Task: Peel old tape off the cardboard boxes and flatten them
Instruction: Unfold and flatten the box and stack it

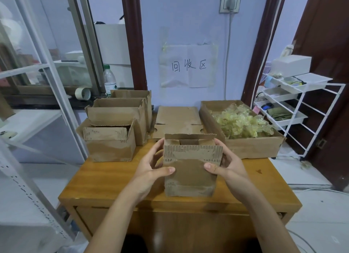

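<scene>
We are holding the small cardboard box upright at the front of the wooden table, left hand and right hand curled round its sides, thumbs pressing its front. Squeezing unevenly, we are risking tearing its ragged top flap or crumpling a wall instead of folding it flat.

Fingers of left hand and right hand hidden behind small brown cardboard box. Forearms cut off at btm edge. Label on clear plastic bottle too small to read.

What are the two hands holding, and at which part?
A small cardboard box: left hand grips its left side, right hand its right side, thumbs on the front.
</scene>
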`<state>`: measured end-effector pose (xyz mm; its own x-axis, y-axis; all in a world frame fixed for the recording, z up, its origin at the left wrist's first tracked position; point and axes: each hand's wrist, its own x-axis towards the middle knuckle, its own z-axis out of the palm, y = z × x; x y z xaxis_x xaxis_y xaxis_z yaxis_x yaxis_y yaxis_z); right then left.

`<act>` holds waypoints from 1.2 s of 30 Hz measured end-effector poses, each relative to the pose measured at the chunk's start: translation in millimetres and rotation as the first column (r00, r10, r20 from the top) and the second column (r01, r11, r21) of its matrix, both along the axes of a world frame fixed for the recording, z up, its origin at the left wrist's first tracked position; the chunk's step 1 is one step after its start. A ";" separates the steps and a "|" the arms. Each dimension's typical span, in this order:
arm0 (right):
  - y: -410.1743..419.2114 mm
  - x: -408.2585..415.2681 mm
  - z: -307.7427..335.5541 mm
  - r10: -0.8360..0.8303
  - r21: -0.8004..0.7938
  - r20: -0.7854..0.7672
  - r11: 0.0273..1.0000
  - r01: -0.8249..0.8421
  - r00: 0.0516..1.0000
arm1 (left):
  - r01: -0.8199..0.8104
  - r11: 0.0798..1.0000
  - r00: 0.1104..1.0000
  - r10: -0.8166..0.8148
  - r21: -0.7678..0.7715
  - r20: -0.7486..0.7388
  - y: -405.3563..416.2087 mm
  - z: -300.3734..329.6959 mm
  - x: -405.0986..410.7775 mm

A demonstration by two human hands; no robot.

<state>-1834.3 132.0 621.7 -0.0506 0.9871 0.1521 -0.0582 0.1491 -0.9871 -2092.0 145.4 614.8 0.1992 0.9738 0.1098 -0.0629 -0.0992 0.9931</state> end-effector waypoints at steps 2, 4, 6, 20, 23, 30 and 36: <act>-0.4 -0.3 -3.3 -0.017 0.017 0.013 1.000 0.017 1.000 | 0.036 0.999 0.995 -0.032 -0.039 0.095 0.4 4.4 -0.6; -0.2 0.3 -4.8 -0.013 0.037 0.046 0.999 0.011 0.999 | 0.022 0.994 0.987 -0.004 -0.110 0.164 1.4 14.0 1.0; -0.8 -0.1 -3.7 -0.005 0.053 0.065 0.999 0.002 0.998 | -0.046 0.984 0.988 0.071 -0.174 0.140 5.6 24.3 2.5; -7.2 -3.9 0.5 -0.015 0.080 0.155 0.997 0.003 0.988 | 0.099 0.967 0.849 -0.204 -0.233 -0.487 41.0 91.2 12.7; -10.3 -4.2 2.4 -0.019 0.094 0.164 0.996 0.003 0.986 | 0.068 0.980 0.829 -0.160 -0.188 -0.536 45.7 87.7 17.1; -20.1 -4.6 7.7 -0.002 0.082 0.231 0.996 -0.017 0.973 | 0.014 0.997 0.825 -0.053 -0.073 -0.562 43.3 72.7 12.7; -19.7 -2.7 14.8 0.037 0.068 0.200 0.996 -0.051 0.979 | -0.048 0.996 0.882 0.075 0.069 -0.464 30.4 60.5 8.4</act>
